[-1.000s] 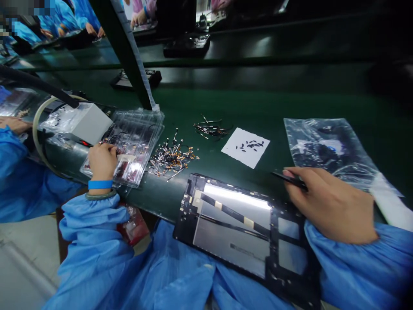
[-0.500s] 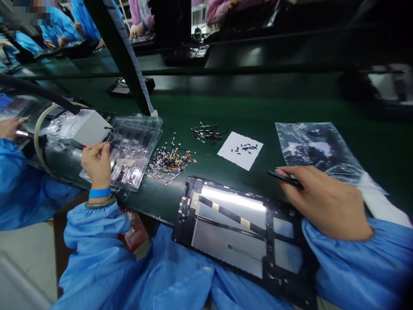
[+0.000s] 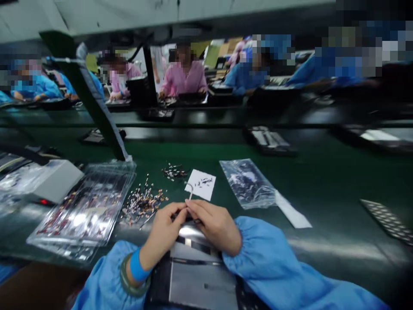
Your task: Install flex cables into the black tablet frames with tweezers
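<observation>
Well beyond the fingers I can make out a busy room, with co-workers (image 3: 185,82) in pink and blue seated along the far side and a slanting green post (image 3: 97,107) to the left. Nearer, a dark green bench (image 3: 325,247) spreads out on both sides of the fingers, its surface glossy under the light.

Right below the fingers lies the open panel (image 3: 200,282), partly hidden by both hands. Left of them I have a stack of clear trays (image 3: 114,183) bearing small parts, with a pale box (image 3: 64,181) farther left. To the right and ahead lies a plastic bag (image 3: 247,185) of dark pieces. Just beyond the fingers sits a white paper square (image 3: 207,195) dotted with black bits (image 3: 204,182); a heap of short cables (image 3: 145,201) is near on the left.

Smallest is the thin pale strip (image 3: 191,192), rising from the fingertips. I read the left hand (image 3: 165,227) and right hand (image 3: 217,227) as both pinched on its lower end, though the exact grip is too small to see. I'd judge this partway: panel open, strip lifted but not laid down, many loose parts unused.
</observation>
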Available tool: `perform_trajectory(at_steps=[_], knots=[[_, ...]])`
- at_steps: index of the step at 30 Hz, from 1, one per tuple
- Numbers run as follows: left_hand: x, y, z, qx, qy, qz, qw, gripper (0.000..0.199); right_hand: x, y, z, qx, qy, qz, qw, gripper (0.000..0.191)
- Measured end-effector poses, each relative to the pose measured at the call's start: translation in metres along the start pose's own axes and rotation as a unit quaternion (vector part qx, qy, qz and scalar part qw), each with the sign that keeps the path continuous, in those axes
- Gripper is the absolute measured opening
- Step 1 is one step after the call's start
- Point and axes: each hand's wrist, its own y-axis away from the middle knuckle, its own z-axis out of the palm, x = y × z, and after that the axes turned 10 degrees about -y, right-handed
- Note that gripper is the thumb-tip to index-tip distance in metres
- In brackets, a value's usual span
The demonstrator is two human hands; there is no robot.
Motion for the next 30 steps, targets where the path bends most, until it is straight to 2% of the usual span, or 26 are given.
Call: perform_trajectory(at_steps=[5, 10, 12, 14, 16, 18, 21, 24, 25, 27, 28, 30], knots=[[-0.009, -0.002, 0.006, 0.008, 0.009, 0.015, 1.000, 0.029, 0.005, 0.006, 0.006, 0.005, 0.059, -0.024, 0.998, 0.026], [-0.007, -0.001, 0.002, -0.003, -0.001, 0.019, 1.000, 0.023, 0.002, 0.009, 0.009, 0.015, 0.066, -0.020, 0.998, 0.022], [-0.006, -0.002, -0.003, -0.005, 0.009, -0.014, 1.000, 0.017, 0.003, 0.008, 0.006, 0.030, 0.049, -0.011, 0.998, 0.020], [-0.005, -0.004, -0.011, -0.001, 0.069, -0.085, 0.994, 0.014, 0.006, 0.005, 0.000, 0.077, 0.043, 0.016, 0.996, 0.018], [-0.002, -0.005, -0.018, -0.002, 0.178, -0.172, 0.969, 0.020, 0.008, 0.002, -0.006, 0.131, 0.038, 0.057, 0.989, 0.018], [0.004, -0.004, -0.024, -0.021, 0.296, -0.237, 0.925, 0.026, 0.006, 0.000, -0.011, 0.159, 0.020, 0.084, 0.983, 0.017], [0.015, -0.003, -0.024, -0.070, 0.405, -0.287, 0.865, 0.021, -0.001, -0.002, -0.012, 0.124, -0.014, 0.062, 0.990, 0.016], [0.022, -0.004, -0.016, -0.093, 0.459, -0.304, 0.830, 0.006, -0.007, -0.001, -0.011, 0.059, -0.039, 0.032, 0.997, 0.014], [0.022, -0.004, -0.014, -0.093, 0.469, -0.301, 0.825, 0.006, -0.007, -0.001, -0.011, 0.050, -0.060, 0.044, 0.996, 0.014], [0.019, -0.005, -0.009, -0.090, 0.479, -0.286, 0.825, 0.005, -0.005, -0.002, -0.013, 0.054, -0.128, 0.117, 0.983, 0.014], [0.017, -0.005, -0.007, -0.092, 0.479, -0.277, 0.828, 0.007, -0.003, -0.004, -0.014, 0.060, -0.171, 0.174, 0.968, 0.015], [0.014, -0.003, -0.005, -0.109, 0.464, -0.263, 0.839, 0.018, 0.000, -0.010, -0.016, 0.069, -0.258, 0.298, 0.916, 0.024]])
